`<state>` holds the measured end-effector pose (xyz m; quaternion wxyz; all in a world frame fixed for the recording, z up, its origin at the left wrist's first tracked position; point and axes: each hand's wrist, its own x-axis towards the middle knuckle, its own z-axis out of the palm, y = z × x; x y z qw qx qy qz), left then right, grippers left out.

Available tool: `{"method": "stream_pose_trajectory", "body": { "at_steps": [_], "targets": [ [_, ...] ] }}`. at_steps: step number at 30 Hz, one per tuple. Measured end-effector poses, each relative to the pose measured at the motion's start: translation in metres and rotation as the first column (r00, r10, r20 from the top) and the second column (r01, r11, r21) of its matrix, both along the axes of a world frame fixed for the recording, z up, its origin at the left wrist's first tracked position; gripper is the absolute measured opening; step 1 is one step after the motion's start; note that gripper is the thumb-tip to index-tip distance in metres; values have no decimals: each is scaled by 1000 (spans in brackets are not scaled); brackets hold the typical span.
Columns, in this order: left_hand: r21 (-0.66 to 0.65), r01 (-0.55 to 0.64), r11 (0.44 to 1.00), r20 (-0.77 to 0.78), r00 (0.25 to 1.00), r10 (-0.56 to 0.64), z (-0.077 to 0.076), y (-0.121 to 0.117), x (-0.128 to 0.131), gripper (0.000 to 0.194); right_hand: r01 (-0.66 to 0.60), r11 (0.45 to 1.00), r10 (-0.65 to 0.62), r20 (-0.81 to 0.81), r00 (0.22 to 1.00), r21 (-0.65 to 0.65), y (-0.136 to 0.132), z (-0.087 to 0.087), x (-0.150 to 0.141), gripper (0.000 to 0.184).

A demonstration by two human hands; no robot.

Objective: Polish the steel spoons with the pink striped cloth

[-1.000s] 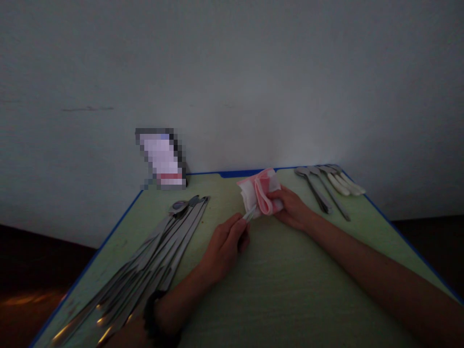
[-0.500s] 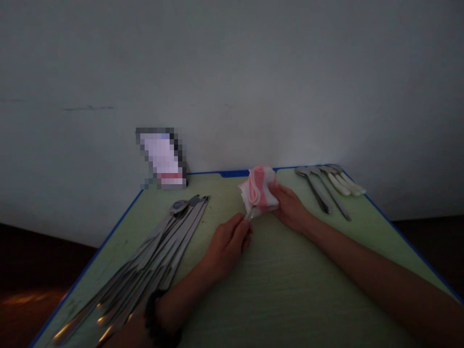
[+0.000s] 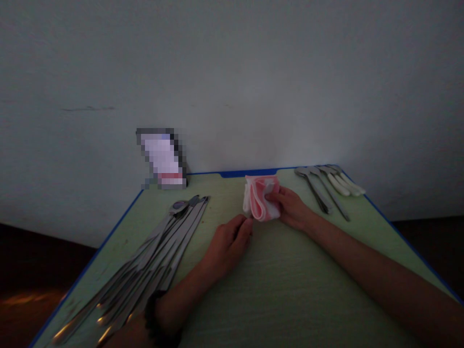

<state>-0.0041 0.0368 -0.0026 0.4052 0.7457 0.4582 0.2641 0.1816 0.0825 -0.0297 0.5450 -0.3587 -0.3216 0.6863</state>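
My right hand (image 3: pixel 292 208) grips a folded pink-and-white cloth (image 3: pixel 261 199) over the middle of the table, thumb on its near face. Just left of it, my left hand (image 3: pixel 229 241) is closed, its fingertips against the cloth's lower left edge. A thin metal utensil is pinched there; the cloth and fingers hide nearly all of it, so its kind cannot be told. Beyond my right hand lie metal spoons (image 3: pixel 319 191) and several white-handled pieces of cutlery (image 3: pixel 344 183). Left of my left hand spreads a pile of long metal cutlery (image 3: pixel 155 256).
The green table (image 3: pixel 290 290) has a blue edge and stands against a grey wall (image 3: pixel 232 87). A phone-like device (image 3: pixel 163 159), blurred out, leans on the wall at the back left. A dark bracelet (image 3: pixel 154 316) circles my left wrist.
My right hand has turned the cloth and brought it slightly lower, so its fold now faces me. The bit of metal that showed at my left fingertips is now covered.
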Motion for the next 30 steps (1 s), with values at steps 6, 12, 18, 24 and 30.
{"method": "stream_pose_trajectory", "body": {
  "at_steps": [6, 12, 18, 24, 30],
  "targets": [
    [-13, 45, 999, -13, 999, -45, -2, 0, 0, 35, 2, 998, -9, -106, 994, -57, -1, 5, 0, 16],
    [3, 75, 997, -57, 996, -74, -4, 0, 0, 34, -4, 1000, 4, -40, 999, 5, -4, 8, -4, 28],
    [19, 90, 996, -66, 994, -89, -4, 0, -1, 33, 0, 1000, 0, -11, 1000, 23, -5, 6, -6, 29],
    [28, 88, 996, -68, 994, -86, -5, 0, -1, 33, -26, 999, 26, -11, 1000, 39, -5, 7, -6, 30],
    [35, 101, 994, -73, 993, -98, -7, 0, -1, 33, 13, 1000, -13, -7, 1000, 13, -7, 11, -7, 22]
  ]
}}
